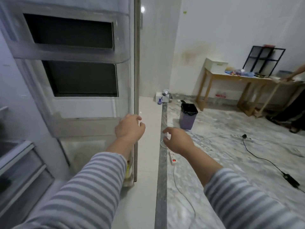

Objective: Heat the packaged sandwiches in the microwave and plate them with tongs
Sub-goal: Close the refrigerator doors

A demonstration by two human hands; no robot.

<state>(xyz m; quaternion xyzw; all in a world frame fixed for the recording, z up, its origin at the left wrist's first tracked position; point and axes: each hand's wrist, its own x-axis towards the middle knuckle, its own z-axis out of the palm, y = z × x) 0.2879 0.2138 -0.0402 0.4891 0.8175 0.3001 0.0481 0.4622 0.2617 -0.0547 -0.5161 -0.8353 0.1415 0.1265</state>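
White fridge door (85,107) wide open at left, clear shelves (66,54) across its inner face

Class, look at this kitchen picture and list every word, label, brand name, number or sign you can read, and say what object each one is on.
No text can be read anywhere in this picture.
Open fridge door: no legible label or brand.
Box on the floor by the wall: printing too blurred to read.
Packets on the wooden table: too small to read.
Power strip: only a red lit switch, no lettering readable.
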